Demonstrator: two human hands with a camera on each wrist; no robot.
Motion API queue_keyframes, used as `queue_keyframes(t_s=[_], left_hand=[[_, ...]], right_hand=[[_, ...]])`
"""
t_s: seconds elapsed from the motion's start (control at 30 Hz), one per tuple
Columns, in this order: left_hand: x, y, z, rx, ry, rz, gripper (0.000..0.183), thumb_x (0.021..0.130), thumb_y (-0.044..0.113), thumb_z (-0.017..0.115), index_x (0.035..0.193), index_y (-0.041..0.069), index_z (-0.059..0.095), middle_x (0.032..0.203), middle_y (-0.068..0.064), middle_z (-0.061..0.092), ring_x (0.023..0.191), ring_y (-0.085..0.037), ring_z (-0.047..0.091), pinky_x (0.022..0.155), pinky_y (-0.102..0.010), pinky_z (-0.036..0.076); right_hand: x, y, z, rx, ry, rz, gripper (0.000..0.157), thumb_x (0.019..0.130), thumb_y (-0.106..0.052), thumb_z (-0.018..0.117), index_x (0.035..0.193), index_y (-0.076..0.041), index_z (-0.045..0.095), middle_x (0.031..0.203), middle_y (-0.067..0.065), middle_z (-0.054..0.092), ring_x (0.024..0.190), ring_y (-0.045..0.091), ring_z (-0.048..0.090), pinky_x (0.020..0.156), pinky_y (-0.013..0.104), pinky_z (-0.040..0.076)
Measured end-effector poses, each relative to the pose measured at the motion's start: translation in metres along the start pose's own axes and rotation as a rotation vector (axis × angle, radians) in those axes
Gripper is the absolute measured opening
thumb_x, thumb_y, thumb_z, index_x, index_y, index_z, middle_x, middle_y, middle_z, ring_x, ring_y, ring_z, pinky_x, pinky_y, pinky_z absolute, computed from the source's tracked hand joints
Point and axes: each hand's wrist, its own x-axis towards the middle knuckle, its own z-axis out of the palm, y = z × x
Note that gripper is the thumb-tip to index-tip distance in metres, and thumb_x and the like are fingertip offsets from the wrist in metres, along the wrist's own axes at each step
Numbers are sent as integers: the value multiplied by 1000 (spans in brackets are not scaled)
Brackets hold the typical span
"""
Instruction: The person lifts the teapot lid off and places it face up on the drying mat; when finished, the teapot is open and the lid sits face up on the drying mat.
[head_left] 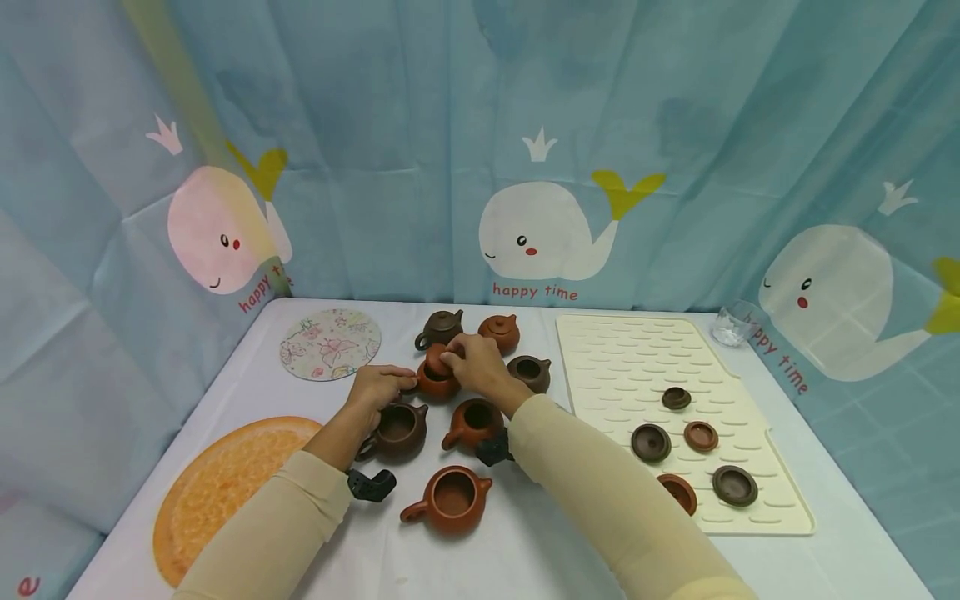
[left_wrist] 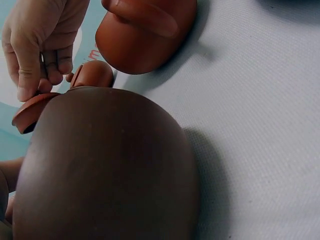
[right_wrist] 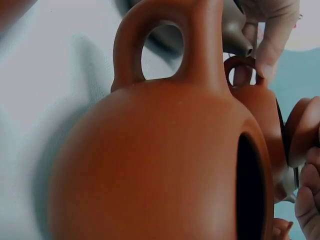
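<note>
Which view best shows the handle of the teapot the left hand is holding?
The right wrist view: there the handle is a clear open loop, pinched by the left hand. The head view has it small, mostly behind that hand; the left wrist view lacks it, showing a dark teapot in front.

The rounded red-brown teapot [head_left: 438, 387] sits upright and uncovered toward the surface's [head_left: 540, 542] far edge; its matching lid [head_left: 435, 359] is held tilted just above it.
</note>
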Motion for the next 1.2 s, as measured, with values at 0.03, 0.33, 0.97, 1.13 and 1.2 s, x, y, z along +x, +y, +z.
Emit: queue_keyframes(t_s=[0.03, 0.33, 0.97, 1.13, 1.2], left_hand=[[0, 0, 0, -1, -2, 0, 21, 89, 11, 69, 108, 3, 73, 111, -12, 62, 100, -29, 51, 81, -38, 39], [0, 2, -1, 1, 5, -11, 21, 88, 11, 70, 107, 4, 73, 108, -10, 62, 97, -28, 50, 79, -38, 38], [2, -3, 2, -27, 13, 4, 22, 87, 8, 70, 108, 1, 73, 97, -8, 65, 90, -26, 53, 75, -36, 37], [0, -2, 1, -31, 15, 8, 22, 87, 8, 70, 108, 1, 73, 96, -8, 64, 89, -26, 53, 74, -36, 38], [0, -2, 1, -29, 18, 3, 22, 87, 9, 70, 108, 2, 73, 96, -8, 64, 90, -26, 53, 74, -36, 37]], right_hand=[[0, 0, -1, 10, 6, 9, 15, 95, -24, 64, 98, -10, 69, 81, -3, 62, 74, 14, 55, 65, 27, 46], [-4, 1, -4, 310, 41, 175, 12, 88, -19, 71, 82, -10, 67, 69, 1, 64, 63, 14, 57, 58, 26, 46], [-17, 12, -11, 1125, -193, 307, 49, 94, 1, 49, 142, -4, 45, 88, 15, 60, 72, 23, 59, 67, 32, 51], [-19, 11, -13, 1207, -197, 289, 48, 96, -16, 57, 140, -1, 43, 89, 11, 58, 69, 20, 58, 64, 30, 51], [-19, 10, -14, 1212, -190, 286, 50, 95, -22, 62, 137, -1, 43, 89, 11, 59, 68, 20, 58, 63, 29, 51]])
